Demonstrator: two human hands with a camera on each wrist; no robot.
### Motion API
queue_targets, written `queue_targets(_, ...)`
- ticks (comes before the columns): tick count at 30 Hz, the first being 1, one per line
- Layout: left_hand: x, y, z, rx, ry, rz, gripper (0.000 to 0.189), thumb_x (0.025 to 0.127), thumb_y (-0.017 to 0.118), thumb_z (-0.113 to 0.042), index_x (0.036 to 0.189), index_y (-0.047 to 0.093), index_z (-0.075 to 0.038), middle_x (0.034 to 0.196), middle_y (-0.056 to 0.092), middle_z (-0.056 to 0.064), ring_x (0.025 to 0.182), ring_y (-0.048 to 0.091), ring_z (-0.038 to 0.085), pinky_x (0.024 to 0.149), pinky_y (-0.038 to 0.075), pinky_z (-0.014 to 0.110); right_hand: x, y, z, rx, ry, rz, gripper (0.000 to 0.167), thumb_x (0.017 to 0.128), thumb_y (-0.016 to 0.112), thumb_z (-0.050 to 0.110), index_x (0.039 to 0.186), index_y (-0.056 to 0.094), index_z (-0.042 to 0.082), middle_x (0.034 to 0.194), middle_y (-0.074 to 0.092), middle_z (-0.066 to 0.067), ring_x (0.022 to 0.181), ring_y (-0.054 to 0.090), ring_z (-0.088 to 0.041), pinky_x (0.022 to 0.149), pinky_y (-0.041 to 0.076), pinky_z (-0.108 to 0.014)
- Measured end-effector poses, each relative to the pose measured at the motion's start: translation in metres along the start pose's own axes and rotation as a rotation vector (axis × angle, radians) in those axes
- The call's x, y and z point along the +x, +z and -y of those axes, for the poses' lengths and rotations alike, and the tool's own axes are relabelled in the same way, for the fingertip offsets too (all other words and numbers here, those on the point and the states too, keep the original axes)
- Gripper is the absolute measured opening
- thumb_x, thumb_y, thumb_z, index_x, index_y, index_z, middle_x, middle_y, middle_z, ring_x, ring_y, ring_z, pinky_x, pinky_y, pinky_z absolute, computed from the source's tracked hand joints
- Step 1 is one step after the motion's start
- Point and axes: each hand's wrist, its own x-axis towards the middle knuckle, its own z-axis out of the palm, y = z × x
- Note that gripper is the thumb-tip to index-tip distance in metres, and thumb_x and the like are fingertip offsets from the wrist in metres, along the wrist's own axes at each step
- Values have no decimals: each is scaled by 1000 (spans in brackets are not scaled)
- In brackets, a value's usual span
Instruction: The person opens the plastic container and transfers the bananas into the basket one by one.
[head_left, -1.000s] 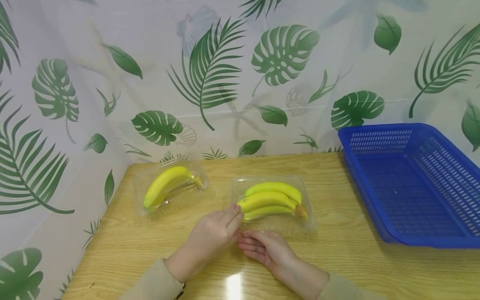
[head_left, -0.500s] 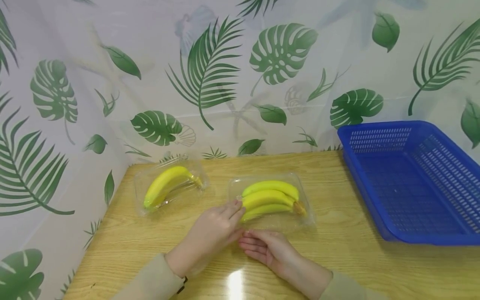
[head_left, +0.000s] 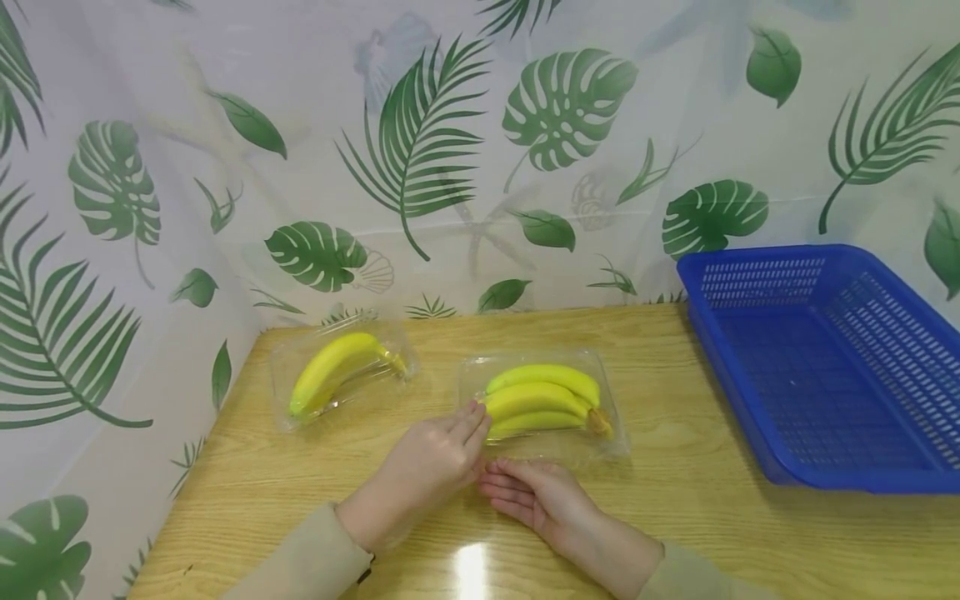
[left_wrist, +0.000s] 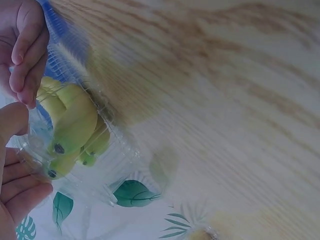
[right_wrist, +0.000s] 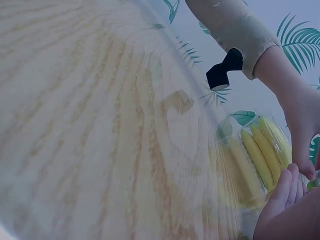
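A clear plastic box lies in the middle of the wooden table, with a bunch of yellow bananas inside. My left hand grips its near left corner; in the left wrist view the thumb is above and the fingers below the plastic. Close beside it, my right hand is at the near edge, palm turned up, with thumb and forefinger pinching the rim. The exact contact there is partly hidden. Green tips of the bananas show through the plastic in the left wrist view.
A second clear plastic box holding a banana bunch rests at the back left. On the right stands a blue slotted basket. Behind the wooden table hangs a leaf-patterned white sheet.
Both hands keep about the same place at the box's near left corner. The box has shifted very slightly to the left.
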Motion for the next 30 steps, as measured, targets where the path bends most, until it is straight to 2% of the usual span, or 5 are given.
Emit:
queue_targets(8,-1,2,0,55,41,18,41,86,83,-22,119,78,1,121,80,15,112,79,23,88,66,26,-2,1,1,-21,-14,9,25,110,55,13,119,73,-1,107,83,-7,98,80,-12,93,66,-26)
queue_targets(17,0,4,2,86,80,-15,35,86,79,-18,116,80,0,116,81,14,108,80,22,87,66,26,-2,-1,2,-32,-15,21,26,109,56,14,119,74,-2,103,83,-5,96,80,-11,91,66,-24)
queue_targets(20,0,2,6,67,95,-30,39,84,83,-20,116,78,2,116,81,17,105,81,23,85,67,26,-1,-1,2,-40,-18,19,24,109,57,13,115,75,-1,101,83,-5,95,80,-11,91,66,-25)
queue_targets(25,2,-1,19,64,68,-86,49,77,92,-21,117,77,3,115,81,15,94,82,18,78,67,22,-1,0,4,-52,-17,-6,22,107,57,12,112,76,1,94,83,-2,91,80,-10,88,67,-24)
queue_targets(30,0,1,20,61,90,-100,46,79,91,-22,117,78,1,116,81,14,102,81,19,81,67,23,0,3,6,-45,2,-32,19,106,59,11,108,77,4,92,83,-2,89,80,-9,86,67,-23)
